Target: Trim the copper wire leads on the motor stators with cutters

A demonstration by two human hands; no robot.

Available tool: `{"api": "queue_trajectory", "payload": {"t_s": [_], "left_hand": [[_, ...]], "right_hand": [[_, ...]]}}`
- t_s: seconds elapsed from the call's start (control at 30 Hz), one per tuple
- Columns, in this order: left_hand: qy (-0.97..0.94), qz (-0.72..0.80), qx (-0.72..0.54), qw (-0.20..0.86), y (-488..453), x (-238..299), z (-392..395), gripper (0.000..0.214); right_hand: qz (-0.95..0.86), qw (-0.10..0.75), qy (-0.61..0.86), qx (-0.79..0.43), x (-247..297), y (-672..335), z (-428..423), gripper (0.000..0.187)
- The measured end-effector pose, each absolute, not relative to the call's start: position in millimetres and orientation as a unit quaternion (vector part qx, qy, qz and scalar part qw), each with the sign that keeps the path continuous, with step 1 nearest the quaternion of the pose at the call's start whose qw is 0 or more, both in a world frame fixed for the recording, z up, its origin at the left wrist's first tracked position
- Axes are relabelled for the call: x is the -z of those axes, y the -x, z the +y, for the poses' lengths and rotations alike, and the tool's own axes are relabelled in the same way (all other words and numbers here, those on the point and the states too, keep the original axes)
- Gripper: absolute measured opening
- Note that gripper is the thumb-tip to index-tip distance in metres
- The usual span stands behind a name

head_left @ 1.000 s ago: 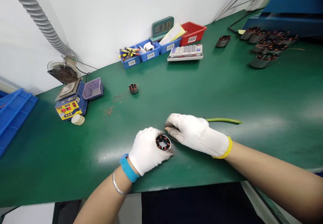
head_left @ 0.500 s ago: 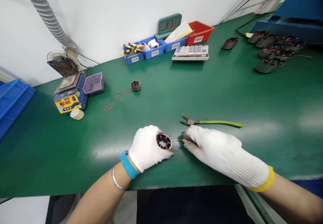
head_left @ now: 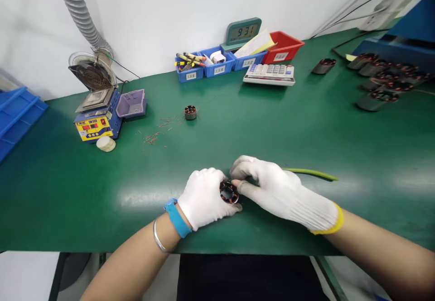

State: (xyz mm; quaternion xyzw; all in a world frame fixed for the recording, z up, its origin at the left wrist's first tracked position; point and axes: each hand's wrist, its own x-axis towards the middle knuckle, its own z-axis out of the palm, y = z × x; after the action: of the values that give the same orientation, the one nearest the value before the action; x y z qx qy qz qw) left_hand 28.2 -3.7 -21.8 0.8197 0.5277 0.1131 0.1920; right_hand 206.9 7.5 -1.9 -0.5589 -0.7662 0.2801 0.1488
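Note:
My left hand point(head_left: 203, 197), in a white glove, is wrapped round a small motor stator point(head_left: 229, 192) with copper windings, holding it on the green mat near the front edge. My right hand point(head_left: 272, 185), also gloved, rests against the stator's right side with its fingertips pinched at the rim; what they pinch is too small to make out. The green handle of a pair of cutters point(head_left: 311, 173) lies on the mat just behind my right hand, its jaws hidden by the hand.
A second small stator point(head_left: 190, 112) stands mid-table beside scattered wire offcuts point(head_left: 152, 137). A solder pot point(head_left: 97, 120) and fume hose point(head_left: 79, 13) are at the left. Blue bins point(head_left: 204, 68), a red bin point(head_left: 283, 45), clock point(head_left: 243, 31) and calculator point(head_left: 270, 74) line the back. Several larger stators point(head_left: 377, 83) sit at the right.
My right hand drew away to the right from the stator, baring the cutter jaws, then came back against the stator and covers the jaws again. The left hand kept its hold.

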Motion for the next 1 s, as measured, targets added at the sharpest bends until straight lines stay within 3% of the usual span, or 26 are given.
{"api": "queue_trajectory", "payload": {"t_s": [0.1, 0.27, 0.33, 0.4, 0.53, 1.0], "left_hand": [[-0.838, 0.499, -0.096, 0.199, -28.1, 21.2, -3.6, 0.041], [-0.842, 0.471, -0.114, 0.236, -26.7, 16.8, -5.8, 0.034], [-0.836, 0.466, -0.149, 0.248, -25.0, 17.5, -6.4, 0.047], [-0.837, 0.462, -0.162, 0.247, -23.7, 20.2, -6.4, 0.073], [-0.849, 0.452, -0.137, 0.238, -24.1, 25.9, -6.0, 0.096], [-0.843, 0.448, -0.131, 0.266, -25.9, 26.5, -7.0, 0.109]], "right_hand": [[-0.701, 0.239, 0.562, -0.368, 2.8, -209.3, 10.3, 0.018], [-0.59, 0.291, 0.528, -0.537, 4.4, -205.1, 15.6, 0.031], [-0.538, 0.311, 0.5, -0.603, 9.2, -207.4, 13.0, 0.034], [-0.501, 0.316, 0.484, -0.644, 13.4, -212.2, 8.1, 0.036], [-0.499, 0.286, 0.492, -0.654, 10.8, -215.1, 1.6, 0.04], [-0.528, 0.246, 0.532, -0.615, 25.5, -221.2, 24.7, 0.024]]}}
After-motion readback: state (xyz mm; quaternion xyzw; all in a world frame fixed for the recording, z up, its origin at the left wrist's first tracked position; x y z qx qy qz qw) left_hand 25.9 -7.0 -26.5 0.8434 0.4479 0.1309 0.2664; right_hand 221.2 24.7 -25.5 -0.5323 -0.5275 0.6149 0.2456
